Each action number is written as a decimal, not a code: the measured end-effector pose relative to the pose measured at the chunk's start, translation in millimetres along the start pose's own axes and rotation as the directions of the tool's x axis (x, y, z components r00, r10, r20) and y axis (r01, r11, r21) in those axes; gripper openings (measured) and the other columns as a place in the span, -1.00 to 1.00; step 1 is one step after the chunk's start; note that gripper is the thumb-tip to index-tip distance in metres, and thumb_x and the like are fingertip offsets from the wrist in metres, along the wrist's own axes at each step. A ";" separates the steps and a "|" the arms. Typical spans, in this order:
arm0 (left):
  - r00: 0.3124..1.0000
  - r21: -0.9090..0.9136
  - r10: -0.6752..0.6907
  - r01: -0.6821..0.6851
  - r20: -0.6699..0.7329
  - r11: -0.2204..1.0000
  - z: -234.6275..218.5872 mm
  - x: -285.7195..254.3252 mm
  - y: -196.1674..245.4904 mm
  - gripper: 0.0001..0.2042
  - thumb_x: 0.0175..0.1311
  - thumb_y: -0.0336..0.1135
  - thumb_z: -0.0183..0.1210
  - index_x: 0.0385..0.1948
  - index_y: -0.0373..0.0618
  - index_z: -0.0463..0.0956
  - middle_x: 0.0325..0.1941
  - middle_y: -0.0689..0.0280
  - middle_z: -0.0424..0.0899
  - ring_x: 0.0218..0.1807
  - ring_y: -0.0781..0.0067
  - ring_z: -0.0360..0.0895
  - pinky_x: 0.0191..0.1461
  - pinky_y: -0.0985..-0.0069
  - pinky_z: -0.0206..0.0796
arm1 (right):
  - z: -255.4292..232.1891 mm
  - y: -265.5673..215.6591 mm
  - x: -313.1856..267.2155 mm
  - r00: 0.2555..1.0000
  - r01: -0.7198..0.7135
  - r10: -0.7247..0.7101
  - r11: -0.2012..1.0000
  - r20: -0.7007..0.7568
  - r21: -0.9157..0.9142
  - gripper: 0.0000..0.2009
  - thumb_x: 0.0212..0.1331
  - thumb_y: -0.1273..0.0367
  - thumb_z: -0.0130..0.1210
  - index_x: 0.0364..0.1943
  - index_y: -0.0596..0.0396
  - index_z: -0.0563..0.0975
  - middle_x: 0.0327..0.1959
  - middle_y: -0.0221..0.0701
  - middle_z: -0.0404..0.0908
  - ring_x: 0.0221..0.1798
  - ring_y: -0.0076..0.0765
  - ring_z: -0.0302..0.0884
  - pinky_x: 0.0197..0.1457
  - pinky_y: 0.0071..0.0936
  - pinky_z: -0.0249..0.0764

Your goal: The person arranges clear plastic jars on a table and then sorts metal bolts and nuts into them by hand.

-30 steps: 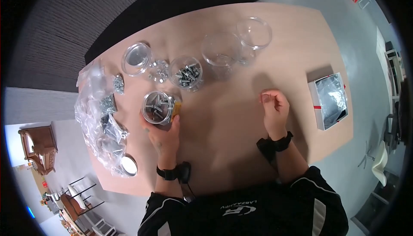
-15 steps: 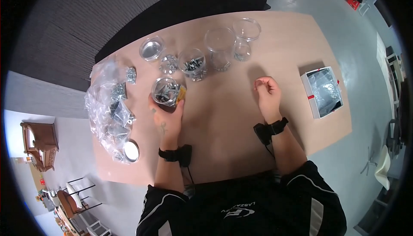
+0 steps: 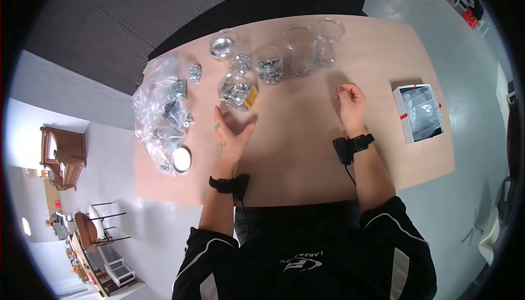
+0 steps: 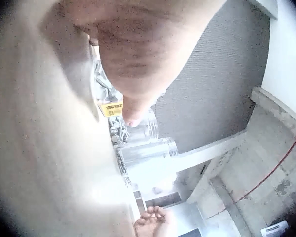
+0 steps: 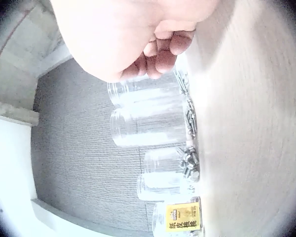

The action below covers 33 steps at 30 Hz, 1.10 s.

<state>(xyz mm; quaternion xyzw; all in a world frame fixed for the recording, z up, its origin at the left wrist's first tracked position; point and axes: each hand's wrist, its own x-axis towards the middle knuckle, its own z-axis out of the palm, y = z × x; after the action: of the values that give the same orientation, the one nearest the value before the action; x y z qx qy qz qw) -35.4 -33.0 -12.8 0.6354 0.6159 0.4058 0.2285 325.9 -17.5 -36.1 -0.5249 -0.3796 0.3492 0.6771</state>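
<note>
My left hand is just in front of a clear jar of bolts with a yellow label, its thumb spread from the fingers and nothing held. Behind that jar stand a jar of nuts and a wider jar of bolts. Two taller jars, one wide and one narrower, hold a little hardware at the bottom. On the right my right hand hovers by the table, fingers loosely curled, holding nothing; the right wrist view shows its curled fingertips.
Crumpled plastic bags cover the left side, with small packs of hardware among them. A round lid lies at the front left, and another jar stands at the back. A white box with a silvery bag sits far right.
My left hand has let go of the labelled jar and drawn back, the thumb now spread away. The jar stands on the table by the others. The right hand stays loosely curled.
</note>
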 end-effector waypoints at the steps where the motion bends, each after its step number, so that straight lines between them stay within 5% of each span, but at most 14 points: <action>1: 0.998 0.048 -0.009 0.006 0.054 0.999 -10.7 -11.6 1.5 0.15 0.16 -0.21 0.57 0.63 -0.39 -0.16 0.64 -0.22 0.16 0.65 -0.12 0.17 0.67 0.13 0.07 | 0.8 -2.4 -0.2 1.000 -0.003 0.002 1.000 -0.003 -0.018 -0.93 0.41 0.49 0.17 -0.25 0.15 0.64 -0.36 -0.61 0.65 -0.33 -0.76 0.44 -0.21 -0.69 0.37; 6: 0.988 0.219 -0.080 0.050 0.130 0.974 -72.6 -61.5 5.1 0.01 0.25 -0.21 0.49 0.61 -0.36 -0.04 0.60 -0.24 0.22 0.62 -0.16 0.20 0.64 0.12 0.11 | 1.4 3.1 3.2 1.000 0.010 -0.010 0.998 0.011 -0.056 -0.93 0.40 0.48 0.17 -0.24 0.16 0.65 -0.38 -0.61 0.64 -0.34 -0.75 0.43 -0.21 -0.67 0.37; 7: 0.985 0.235 -0.154 0.131 0.079 0.963 -82.4 -71.6 -2.1 -0.06 0.26 -0.21 0.47 0.57 -0.39 0.07 0.51 -0.22 0.36 0.55 -0.17 0.31 0.60 0.11 0.17 | 1.8 2.6 2.7 1.000 0.021 -0.020 0.998 0.013 -0.060 -0.92 0.41 0.47 0.17 -0.23 0.17 0.65 -0.38 -0.61 0.63 -0.33 -0.74 0.43 -0.21 -0.66 0.38; 14: 0.980 0.351 -0.183 0.199 -0.078 0.915 -138.1 -114.0 -31.3 -0.18 0.29 -0.23 0.45 0.49 -0.43 0.21 0.51 -0.19 0.36 0.55 -0.14 0.32 0.61 0.09 0.16 | -2.0 8.0 5.9 0.997 0.026 -0.017 0.992 0.071 -0.127 -0.90 0.46 0.44 0.13 -0.21 0.17 0.60 -0.32 -0.51 0.68 -0.25 -0.65 0.52 -0.10 -0.60 0.45; 16: 0.942 0.118 -0.312 0.326 -0.121 0.938 -132.8 -112.7 -28.4 -0.25 0.35 -0.26 0.40 0.48 -0.40 0.23 0.54 -0.12 0.36 0.57 -0.04 0.31 0.61 0.11 0.16 | -0.4 5.7 6.7 0.998 0.030 -0.021 0.990 0.067 -0.138 -0.90 0.46 0.44 0.13 -0.21 0.17 0.61 -0.32 -0.51 0.68 -0.25 -0.64 0.52 -0.10 -0.60 0.45; 17: 0.941 0.118 -0.315 0.329 -0.125 0.937 -127.6 -111.4 -30.5 -0.25 0.35 -0.26 0.40 0.48 -0.40 0.23 0.54 -0.12 0.36 0.57 -0.04 0.31 0.61 0.11 0.16 | 0.0 4.8 6.9 0.998 0.038 -0.029 0.988 0.058 -0.151 -0.90 0.45 0.44 0.14 -0.21 0.18 0.61 -0.32 -0.51 0.68 -0.25 -0.63 0.53 -0.09 -0.59 0.46; 19: 0.902 -0.281 -0.374 0.309 -0.217 0.909 -115.9 -106.0 -32.9 -0.37 0.43 -0.22 0.33 0.44 -0.26 0.29 0.43 0.14 0.49 0.41 0.26 0.42 0.45 0.23 0.25 | 2.1 3.3 5.3 0.998 0.047 -0.040 0.988 0.047 -0.145 -0.89 0.43 0.42 0.16 -0.20 0.19 0.63 -0.36 -0.54 0.65 -0.28 -0.66 0.51 -0.14 -0.60 0.44; 20: 0.901 -0.284 -0.374 0.308 -0.218 0.908 -115.5 -104.5 -29.8 -0.37 0.43 -0.22 0.33 0.44 -0.26 0.29 0.43 0.14 0.49 0.41 0.26 0.42 0.45 0.23 0.25 | 2.3 1.3 5.3 0.998 0.055 -0.051 0.989 0.031 -0.140 -0.87 0.40 0.41 0.19 -0.18 0.21 0.65 -0.39 -0.57 0.63 -0.32 -0.68 0.49 -0.18 -0.62 0.43; 23: 0.728 -0.590 -0.619 0.371 -0.295 0.717 -121.3 -102.0 -26.5 -0.55 0.45 -0.13 0.23 0.31 0.03 0.40 0.32 0.44 0.48 0.28 0.47 0.36 0.24 0.31 0.15 | 1.1 5.4 7.8 0.999 0.039 -0.035 0.988 0.029 -0.148 -0.86 0.39 0.40 0.20 -0.17 0.21 0.65 -0.37 -0.56 0.64 -0.31 -0.68 0.50 -0.18 -0.61 0.43; 24: 0.732 -0.590 -0.616 0.369 -0.292 0.719 -127.5 -103.3 -25.9 -0.55 0.45 -0.13 0.23 0.31 0.03 0.40 0.32 0.44 0.48 0.28 0.47 0.36 0.24 0.31 0.15 | -0.3 6.9 8.4 0.999 0.041 -0.038 0.988 0.024 -0.147 -0.86 0.39 0.40 0.20 -0.17 0.21 0.65 -0.37 -0.56 0.64 -0.31 -0.68 0.50 -0.18 -0.61 0.43; 26: 0.580 -0.753 -0.752 0.331 -0.312 0.568 -143.1 -106.4 -23.9 -0.55 0.43 -0.08 0.21 0.27 0.02 0.41 0.24 0.45 0.45 0.20 0.44 0.35 0.21 0.30 0.14 | 2.3 2.5 6.1 1.000 0.012 -0.012 0.994 0.008 -0.107 -0.86 0.38 0.40 0.20 -0.17 0.22 0.66 -0.37 -0.55 0.65 -0.30 -0.67 0.52 -0.18 -0.61 0.44; 28: 0.537 -0.771 -0.781 0.331 -0.320 0.544 -164.6 -110.6 -48.6 -0.46 0.40 -0.03 0.23 0.33 -0.03 0.37 0.38 0.31 0.42 0.37 0.28 0.31 0.34 0.15 0.14 | 5.0 -2.5 4.4 1.000 0.016 -0.017 0.994 -0.005 -0.110 -0.85 0.38 0.40 0.20 -0.18 0.22 0.66 -0.37 -0.55 0.65 -0.31 -0.66 0.51 -0.18 -0.60 0.44; 30: 0.377 -0.785 -0.838 0.336 -0.395 0.521 -183.3 -117.4 -63.0 -0.45 0.42 -0.02 0.19 0.36 -0.05 0.36 0.30 0.31 0.41 0.27 0.30 0.29 0.29 0.17 0.14 | 4.1 -2.8 5.2 1.000 0.019 -0.021 0.993 -0.012 -0.113 -0.85 0.38 0.39 0.20 -0.19 0.23 0.66 -0.38 -0.54 0.65 -0.31 -0.65 0.51 -0.18 -0.60 0.43; 33: 0.361 -0.855 -0.878 0.293 -0.315 0.428 -207.1 -135.2 -99.2 -0.43 0.40 0.01 0.19 0.36 -0.06 0.37 0.23 0.34 0.39 0.18 0.30 0.27 0.28 0.19 0.13 | 3.3 1.5 7.4 0.999 0.035 -0.036 0.991 -0.006 -0.128 -0.85 0.37 0.39 0.20 -0.19 0.22 0.66 -0.37 -0.54 0.66 -0.32 -0.64 0.51 -0.17 -0.58 0.44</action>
<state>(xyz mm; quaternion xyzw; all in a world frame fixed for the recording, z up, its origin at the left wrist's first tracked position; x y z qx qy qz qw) -247.9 -193.7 -5.6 -0.0183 0.6536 0.6903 0.3099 326.3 -9.2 -36.0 -0.5617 -0.4078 0.3098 0.6498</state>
